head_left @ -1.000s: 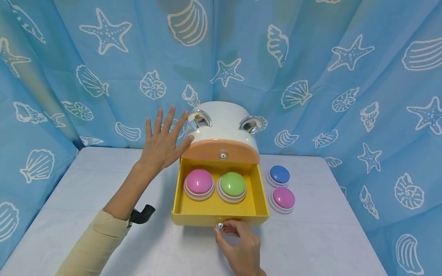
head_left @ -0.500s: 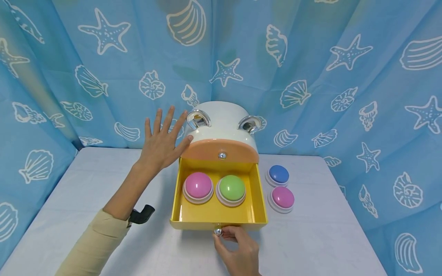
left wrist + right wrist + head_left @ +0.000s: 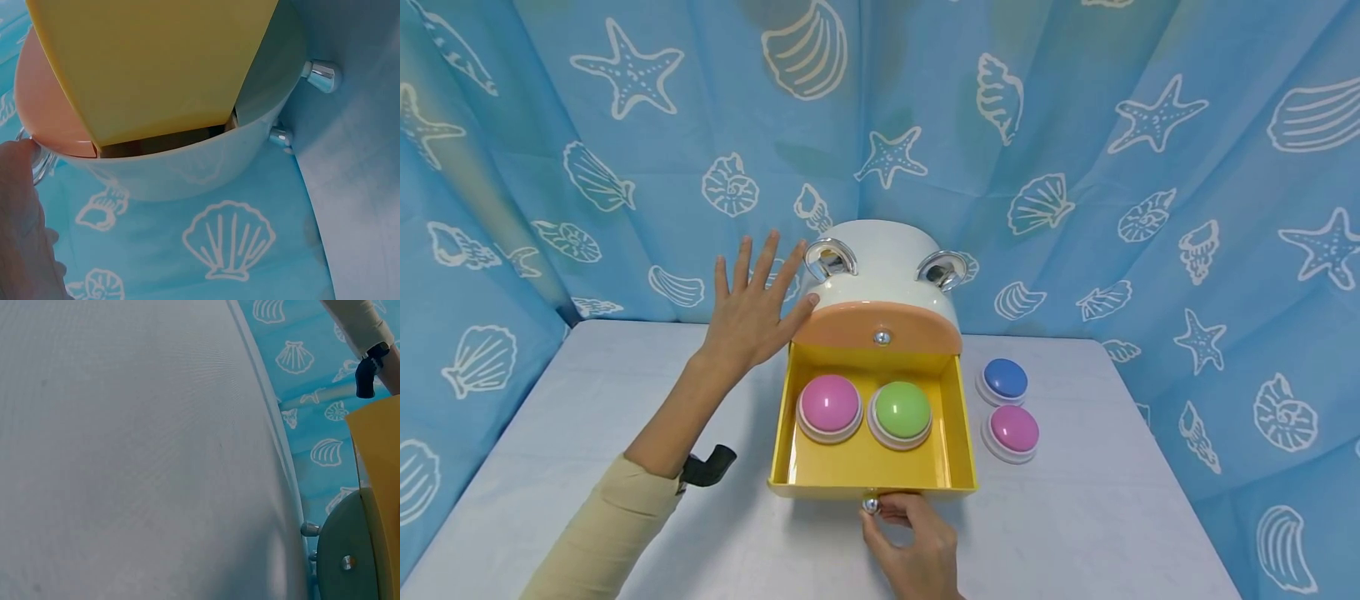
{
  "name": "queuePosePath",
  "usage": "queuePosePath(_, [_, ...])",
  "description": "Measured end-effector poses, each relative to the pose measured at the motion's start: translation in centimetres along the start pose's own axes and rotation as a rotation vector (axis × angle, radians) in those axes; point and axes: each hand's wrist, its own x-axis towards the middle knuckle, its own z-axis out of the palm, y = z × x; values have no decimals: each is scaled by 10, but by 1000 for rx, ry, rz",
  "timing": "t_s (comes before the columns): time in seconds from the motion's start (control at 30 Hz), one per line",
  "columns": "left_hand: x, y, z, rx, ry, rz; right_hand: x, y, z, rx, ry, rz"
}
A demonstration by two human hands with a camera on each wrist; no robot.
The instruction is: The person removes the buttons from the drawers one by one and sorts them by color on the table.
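Observation:
A white drum-shaped cabinet [image 3: 887, 267] with two chrome handles stands at the back of the table. Its yellow lower drawer [image 3: 874, 479] is pulled out toward me. Inside lie a pink dome button [image 3: 830, 403] and a green dome button [image 3: 902, 410]. My right hand [image 3: 904, 537] pinches the drawer's small silver knob [image 3: 871, 505]. Flat and with fingers spread, my left hand [image 3: 752, 312] presses against the cabinet's left side. The left wrist view shows the yellow drawer [image 3: 156, 62] from below and the cabinet [image 3: 187, 169].
A blue dome button [image 3: 1005, 379] and a pink dome button [image 3: 1014, 430] sit on the white table [image 3: 1075, 517] right of the drawer. An orange upper drawer [image 3: 880, 329] is closed. Blue seashell curtains [image 3: 1075, 167] wall in the table on three sides.
The right hand has drawn the yellow drawer a little further out toward me. The left hand has stayed flat on the cabinet's side.

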Motion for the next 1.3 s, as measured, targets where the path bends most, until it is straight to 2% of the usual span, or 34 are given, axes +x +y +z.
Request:
queuePosePath(0.7, [0, -1, 1, -6, -2, 3, 16, -3, -3, 1, -5, -22])
queuePosePath(1.3, [0, 0, 1, -5, -10, 0, 13, 0, -4, 3, -31, -8])
